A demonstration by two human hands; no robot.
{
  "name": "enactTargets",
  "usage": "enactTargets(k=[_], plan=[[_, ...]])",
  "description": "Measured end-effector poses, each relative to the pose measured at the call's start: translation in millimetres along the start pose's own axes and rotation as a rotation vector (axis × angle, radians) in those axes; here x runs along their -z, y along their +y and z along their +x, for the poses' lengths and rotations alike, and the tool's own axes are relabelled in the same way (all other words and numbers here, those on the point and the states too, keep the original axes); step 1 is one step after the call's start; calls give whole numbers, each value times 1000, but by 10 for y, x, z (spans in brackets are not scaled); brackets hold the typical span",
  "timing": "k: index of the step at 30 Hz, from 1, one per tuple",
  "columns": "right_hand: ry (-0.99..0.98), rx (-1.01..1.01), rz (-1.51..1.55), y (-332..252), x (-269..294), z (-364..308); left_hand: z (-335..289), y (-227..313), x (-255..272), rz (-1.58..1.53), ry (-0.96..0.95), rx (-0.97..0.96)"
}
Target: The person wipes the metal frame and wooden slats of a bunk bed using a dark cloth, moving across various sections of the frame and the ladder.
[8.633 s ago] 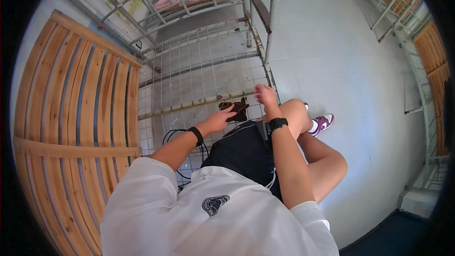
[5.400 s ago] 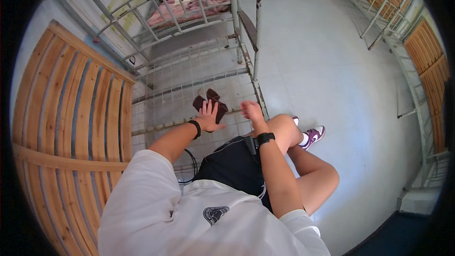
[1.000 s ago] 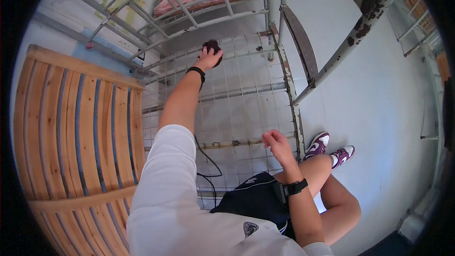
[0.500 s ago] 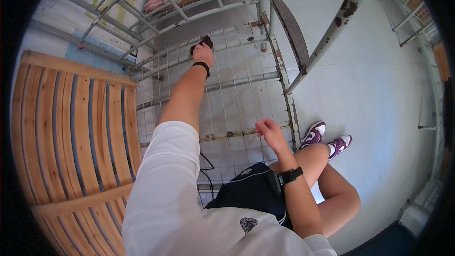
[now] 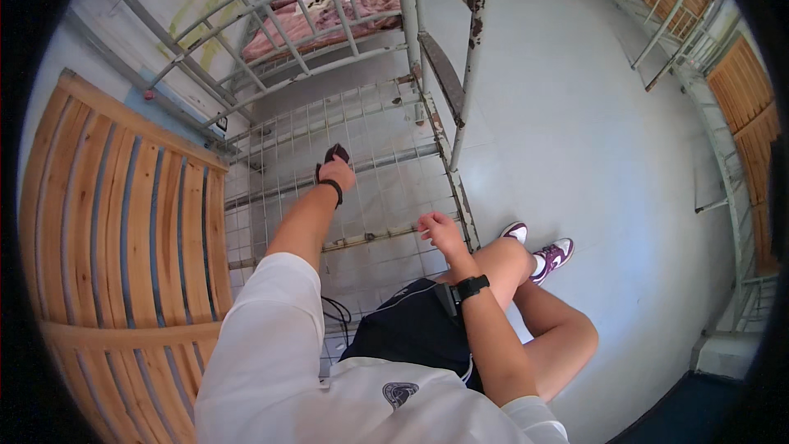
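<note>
My left hand (image 5: pixel 338 172) is closed on a dark maroon cloth (image 5: pixel 335 151), which looks bunched up and sticks out past the fingers. It is over the wire mesh of a metal bed frame (image 5: pixel 370 238), near a grey crossbar; whether the cloth touches the wires I cannot tell. My right hand (image 5: pixel 442 233) hovers above the near right part of the mesh, beside the rusty side rail (image 5: pixel 459 197). Its fingers are loosely bent and a little apart, with nothing seen in them.
Wooden slatted boards (image 5: pixel 123 222) lie on the left. At the far end rises a grey metal bed rail (image 5: pixel 288 74), with a pink patterned blanket (image 5: pixel 329 12) behind it. A chipped upright post (image 5: pixel 477 49) stands to the right. Black cables (image 5: pixel 335 310) hang near my shorts.
My left hand, still gripping the cloth, has come back nearer to me across the mesh. The view has tilted up, showing more floor and beds. My right hand's fingers have loosened slightly.
</note>
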State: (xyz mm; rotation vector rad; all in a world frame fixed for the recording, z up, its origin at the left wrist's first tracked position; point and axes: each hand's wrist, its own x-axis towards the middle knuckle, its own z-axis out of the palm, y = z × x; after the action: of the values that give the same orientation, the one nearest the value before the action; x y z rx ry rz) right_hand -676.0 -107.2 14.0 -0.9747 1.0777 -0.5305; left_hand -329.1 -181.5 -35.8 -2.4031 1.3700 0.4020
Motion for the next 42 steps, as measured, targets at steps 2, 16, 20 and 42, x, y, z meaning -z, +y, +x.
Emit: enactTargets(k=[2, 16, 20, 42], plan=[[6, -21, -17, 90, 101, -16, -272, 85, -51, 85, -68, -81], [19, -16, -13, 73, 161, -169, -1794, 31, -656, 240, 23, -227], [-10, -35, -13, 91, 191, -194, -2073, -10, -506, 118, -4, -263], [17, 161, -292, 141, -4, 81, -1024, -612, -175, -572, -504, -531]])
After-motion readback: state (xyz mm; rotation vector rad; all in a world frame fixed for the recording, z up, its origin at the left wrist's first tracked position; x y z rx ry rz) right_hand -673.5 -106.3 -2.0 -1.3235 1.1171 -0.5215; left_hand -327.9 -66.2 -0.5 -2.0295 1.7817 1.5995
